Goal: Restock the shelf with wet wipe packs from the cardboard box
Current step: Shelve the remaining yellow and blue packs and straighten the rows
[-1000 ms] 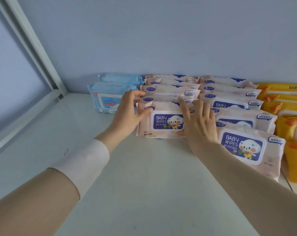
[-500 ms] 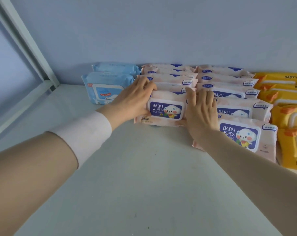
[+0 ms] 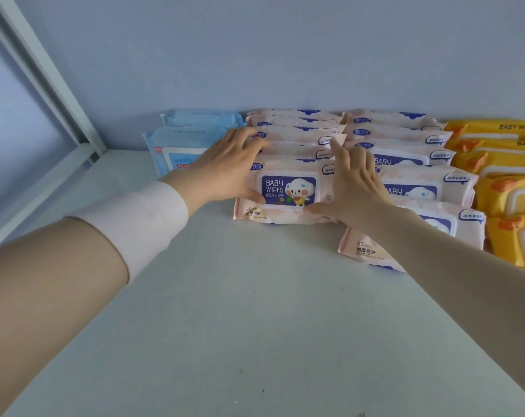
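The white shelf carries pink wet wipe rows at twelve o'clock, blue packs at ten and yellow packs at three. The front pink pack leans against its row. It looks soft, light and slick-filmed, so it is probably best taken by its short ends. The left hand and right hand press it, fingers nearly straight and spread, thumbs on its lower face.

bare shelf open in front, pack rows fill the back — frame post blocks left
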Motion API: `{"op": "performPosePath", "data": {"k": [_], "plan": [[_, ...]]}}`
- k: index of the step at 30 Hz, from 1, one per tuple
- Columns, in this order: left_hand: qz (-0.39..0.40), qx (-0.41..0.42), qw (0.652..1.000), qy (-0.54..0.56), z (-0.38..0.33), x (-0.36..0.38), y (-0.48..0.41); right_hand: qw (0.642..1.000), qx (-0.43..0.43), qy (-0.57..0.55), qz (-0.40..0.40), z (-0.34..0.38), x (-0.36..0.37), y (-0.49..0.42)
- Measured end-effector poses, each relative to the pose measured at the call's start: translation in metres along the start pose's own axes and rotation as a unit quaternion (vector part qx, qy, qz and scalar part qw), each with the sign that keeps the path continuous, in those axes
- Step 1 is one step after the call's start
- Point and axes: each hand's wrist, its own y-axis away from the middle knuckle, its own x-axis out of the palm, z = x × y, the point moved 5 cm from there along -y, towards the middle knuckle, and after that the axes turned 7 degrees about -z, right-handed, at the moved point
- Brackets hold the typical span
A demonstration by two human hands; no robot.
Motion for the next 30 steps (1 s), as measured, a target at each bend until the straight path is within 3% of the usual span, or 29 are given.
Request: {"op": "performPosePath", "data": {"k": [6, 11, 14, 20, 30], "plan": [[0.06, 0.009, 0.997, -0.049, 0.0, 0.016, -0.001, 0.997, 0.067, 0.034, 0.007, -0.003, 0.003, 0.001], [-0.046, 0.029, 0.995, -0.089, 0.001, 0.019, -0.008, 0.995, 0.085, -0.023, -0.051, 0.001, 0.009, -0.003], [-0.054, 0.027, 0.994, -0.092, 0.003, 0.02, -0.011, 0.993, 0.087, -0.041, -0.063, 0.006, 0.012, -0.002], [0.046, -0.01, 0.998, 0.036, 0.005, 0.002, -0.021, 0.993, 0.089, -0.066, -0.046, 0.011, 0.006, 0.0], [0.14, -0.004, 0.99, 0.031, 0.002, 0.012, -0.06, 0.994, 0.088, -0.015, -0.06, 0.008, 0.011, 0.004]]}}
